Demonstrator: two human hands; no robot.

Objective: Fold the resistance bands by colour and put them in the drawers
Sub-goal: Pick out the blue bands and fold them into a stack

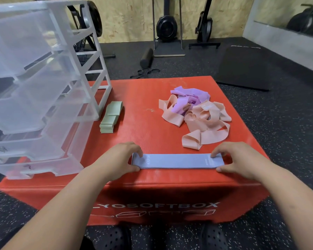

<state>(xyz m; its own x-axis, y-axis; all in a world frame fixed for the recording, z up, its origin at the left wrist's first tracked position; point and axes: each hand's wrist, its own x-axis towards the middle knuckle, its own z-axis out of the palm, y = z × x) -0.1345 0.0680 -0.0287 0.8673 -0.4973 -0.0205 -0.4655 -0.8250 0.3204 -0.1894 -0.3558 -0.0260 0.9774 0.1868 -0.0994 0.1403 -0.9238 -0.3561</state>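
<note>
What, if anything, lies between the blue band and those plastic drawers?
Nothing visible. The blue band, gripped by the left hand and right hand, has only bare red box between it and the drawers; the green stack sits farther back.

Blue band, green stack, peach and purple bands, red box

Your left hand covered the left end of the blue band, and the fingers of your right hand hid its right end. The print on the band was too blurred to read in full. Your left forearm blocked the first letters on the near side of the red box. The drawer unit ran off the left edge. Its contents showed only as dark smears through the plastic, and its front markings were illegible. Peach bands buried part of the purple bands. Your shoes were cut off at the bottom edge.
</note>
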